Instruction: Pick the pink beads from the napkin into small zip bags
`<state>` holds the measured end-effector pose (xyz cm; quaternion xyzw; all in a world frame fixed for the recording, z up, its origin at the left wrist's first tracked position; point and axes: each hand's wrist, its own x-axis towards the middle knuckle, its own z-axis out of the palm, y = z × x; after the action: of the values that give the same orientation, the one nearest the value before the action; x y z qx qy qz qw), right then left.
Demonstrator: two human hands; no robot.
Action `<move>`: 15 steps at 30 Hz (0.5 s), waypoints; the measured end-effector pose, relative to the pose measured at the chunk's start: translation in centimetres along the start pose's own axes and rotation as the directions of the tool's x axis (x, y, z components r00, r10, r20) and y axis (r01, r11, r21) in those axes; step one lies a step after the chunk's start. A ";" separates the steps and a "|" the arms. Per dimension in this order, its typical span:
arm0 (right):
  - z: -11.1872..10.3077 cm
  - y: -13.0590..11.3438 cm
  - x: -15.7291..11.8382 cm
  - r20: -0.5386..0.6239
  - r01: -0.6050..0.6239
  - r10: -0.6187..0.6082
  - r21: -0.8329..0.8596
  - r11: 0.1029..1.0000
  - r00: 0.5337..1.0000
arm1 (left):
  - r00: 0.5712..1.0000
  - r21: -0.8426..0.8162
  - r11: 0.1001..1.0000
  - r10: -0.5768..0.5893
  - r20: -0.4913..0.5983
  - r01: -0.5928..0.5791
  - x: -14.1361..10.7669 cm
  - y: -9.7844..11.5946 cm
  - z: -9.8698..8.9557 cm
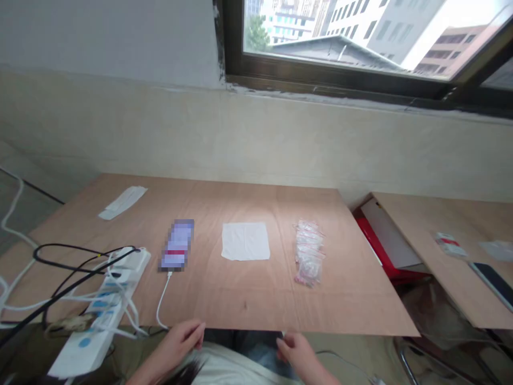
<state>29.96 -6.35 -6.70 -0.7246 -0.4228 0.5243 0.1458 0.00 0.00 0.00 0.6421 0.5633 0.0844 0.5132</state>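
Note:
My left hand (183, 343) rests at the front edge of the plywood table (240, 305), holding nothing, and a white charging cable (161, 305) runs close by. My right hand (295, 354) sits just below the same edge, also with nothing visible in it. Farther up the table lie a phone (177, 245) with a pixelated screen, a white square cloth (245, 241) and a stack of small clear plastic bags (308, 252) with pink contents. A folded white strip (122, 202), perhaps a mask or paper, lies at the far left.
A white power strip (100, 305) with tangled black and white cables overhangs the table's left front corner. A second wooden table (436, 235) holding a dark tablet stands at right, with a red folder (379, 240) in the gap. Wall and window lie beyond.

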 end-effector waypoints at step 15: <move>-1.4 -14.4 11.4 -0.583 0.275 -0.573 -0.522 0.807 0.576 | 0.872 0.496 0.815 0.444 -0.205 -0.298 13.6 2.8 -0.4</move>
<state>25.62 11.41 -3.96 -0.7572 -0.5869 0.0553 0.2812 6.28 11.64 -4.08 0.8197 0.5028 0.1519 0.2285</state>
